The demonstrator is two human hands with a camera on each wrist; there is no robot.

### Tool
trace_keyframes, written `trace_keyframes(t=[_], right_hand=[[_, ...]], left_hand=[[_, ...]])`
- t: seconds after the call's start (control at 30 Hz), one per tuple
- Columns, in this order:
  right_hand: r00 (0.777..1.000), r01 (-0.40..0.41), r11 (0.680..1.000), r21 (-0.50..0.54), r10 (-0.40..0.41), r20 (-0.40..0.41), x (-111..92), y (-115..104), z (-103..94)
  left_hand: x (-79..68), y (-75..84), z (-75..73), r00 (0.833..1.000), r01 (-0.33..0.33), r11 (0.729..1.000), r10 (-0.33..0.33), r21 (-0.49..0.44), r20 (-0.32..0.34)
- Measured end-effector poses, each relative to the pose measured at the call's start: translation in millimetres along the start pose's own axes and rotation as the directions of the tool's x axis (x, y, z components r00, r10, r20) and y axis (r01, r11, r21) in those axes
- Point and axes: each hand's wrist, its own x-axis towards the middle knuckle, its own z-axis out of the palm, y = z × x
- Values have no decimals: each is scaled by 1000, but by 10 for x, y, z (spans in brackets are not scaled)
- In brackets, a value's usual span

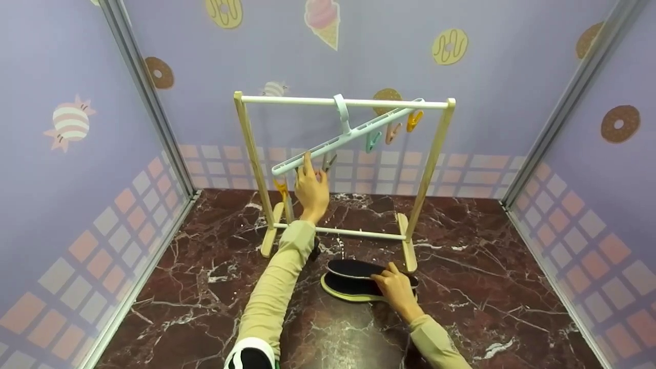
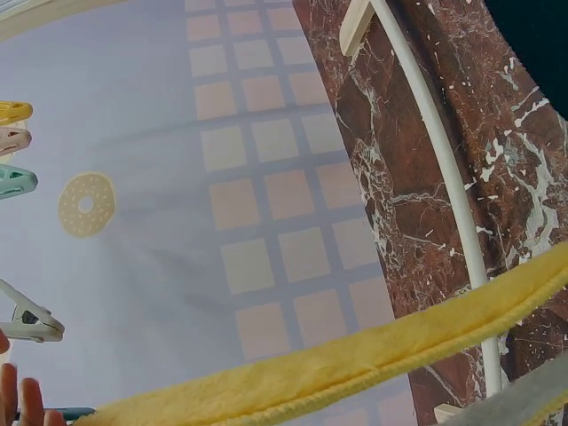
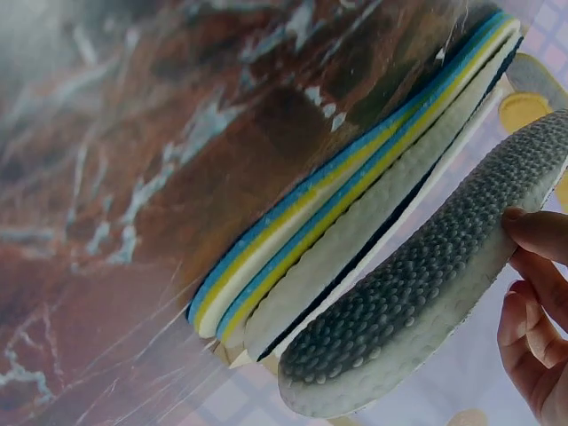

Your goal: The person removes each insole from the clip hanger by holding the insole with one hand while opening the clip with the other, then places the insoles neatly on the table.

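Observation:
A pale blue clip hanger (image 1: 353, 134) hangs from the white rail, its left end tilted down. My left hand (image 1: 312, 192) is at that lower end, one finger against the bar. Its thumb and fingers pinch a pink clothespin, mostly hidden. Close by are a grey clothespin (image 2: 37, 324) and a teal clothespin (image 2: 78, 414). A yellow fuzzy insole (image 2: 293, 377) hangs beneath the teal one. Lower down, my right hand (image 1: 397, 289) pinches the edge of a black insole (image 1: 353, 267) with a bumpy underside, raised over a stack of insoles (image 1: 353, 293).
The wooden stand (image 1: 433, 169) has a lower white bar (image 1: 359, 233) and feet on the dark marbled surface (image 1: 476, 307). Green, pink and orange clothespins (image 1: 393, 133) hang at the hanger's right. A black-and-white shoe-like item (image 1: 251, 353) is at the bottom edge.

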Motion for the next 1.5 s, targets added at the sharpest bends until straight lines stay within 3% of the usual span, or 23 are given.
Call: trace_keyframes(t=[0.37,0.8,1.23,1.5], right_hand=[[1000,-7,1000,6,6,31,-17,-34,24],[999,0,1000,24,-1,51,-66,-46,64],[999,17,998,56,-18,32,-108,-68,110],[996,36,992,121,-46,81,-144,-75,98]], left_hand=[[-9,-1,14,997,2,997,4,78,-76],[-36,25,42,990,123,989,-117,84,-73],[-53,8,48,990,113,993,-110,38,-87],[-59,-1,43,990,114,992,-109,49,-93]])
